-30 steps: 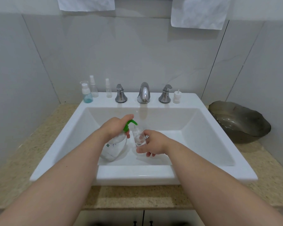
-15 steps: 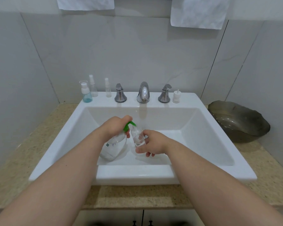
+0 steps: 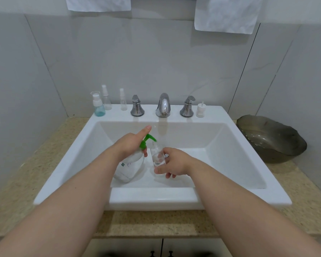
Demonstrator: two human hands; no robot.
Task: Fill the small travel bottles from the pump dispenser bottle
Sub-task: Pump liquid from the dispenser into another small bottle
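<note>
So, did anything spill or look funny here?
No spill shows. The clear pump bottle with the green head leans in the white sink, gripped by the left hand. A small white pump cap stands alone on the ledge, probably off the small clear bottle in the right hand.

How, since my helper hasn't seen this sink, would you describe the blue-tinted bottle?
On the back ledge of the white sink, left of the chrome faucet, stand three bottles. The blue-tinted bottle is leftmost. It alone holds blue liquid; its neighbours look clear.

Both forearms, left hand and right hand are bare.
</note>
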